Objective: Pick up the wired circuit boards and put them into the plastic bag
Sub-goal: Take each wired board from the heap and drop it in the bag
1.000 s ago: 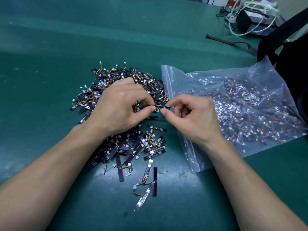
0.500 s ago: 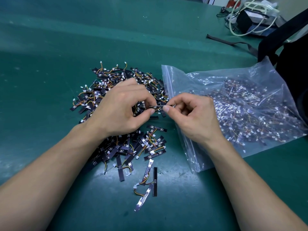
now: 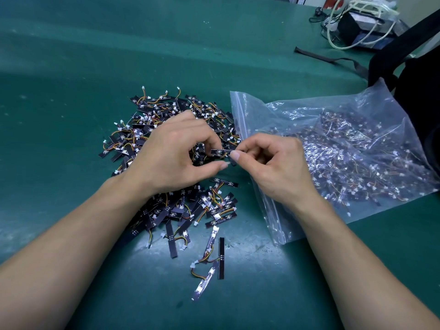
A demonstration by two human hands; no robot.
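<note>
Pinching one wired circuit board (image 3: 221, 152) by its right end, the right hand's (image 3: 273, 167) thumb and forefinger hold it level, long axis left-right, at the plastic bag's (image 3: 240, 115) mouth. The left hand (image 3: 171, 158) curls at its other end, hold unclear. Right of the grip the bag is well filled, while a big pile (image 3: 214, 215) remains left of it, so perhaps half done.

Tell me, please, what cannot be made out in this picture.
All head view:
- The pile of boards: middle hidden under the left hand.
- The boards in the plastic bag: blurred by wrinkled, shiny film.
- The held board: print too small; the right hand covers one end.
- The black bag: cut by right edge.
</note>
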